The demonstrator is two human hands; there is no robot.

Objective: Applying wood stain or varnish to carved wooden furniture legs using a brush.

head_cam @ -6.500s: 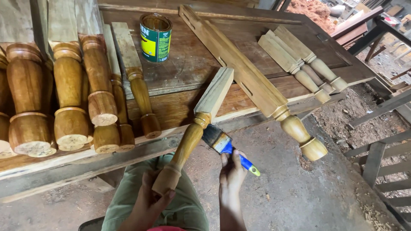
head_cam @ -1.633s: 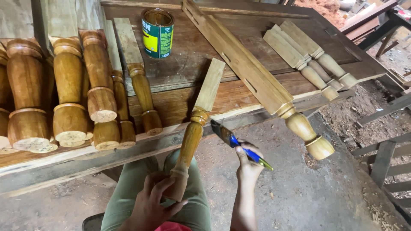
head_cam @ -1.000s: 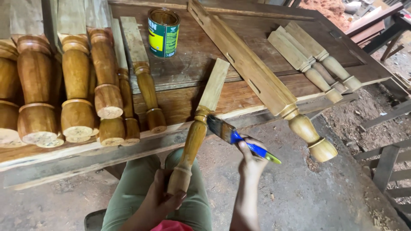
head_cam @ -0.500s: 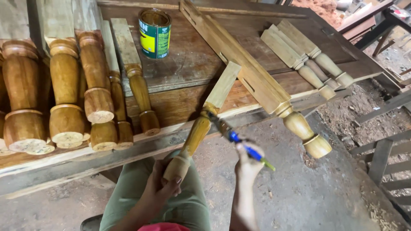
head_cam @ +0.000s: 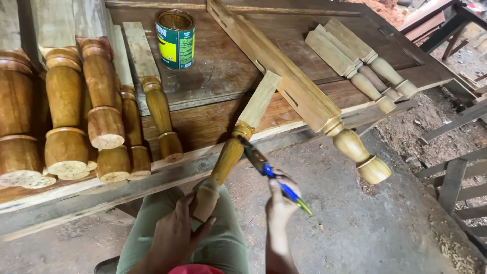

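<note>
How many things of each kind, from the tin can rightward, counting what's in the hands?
Tin can: 1
Paintbrush, in the right hand: 1
Turned wooden legs: 5 (held leg in the left hand, long leg, group of three at the bench's right end)
Total: 7
</note>
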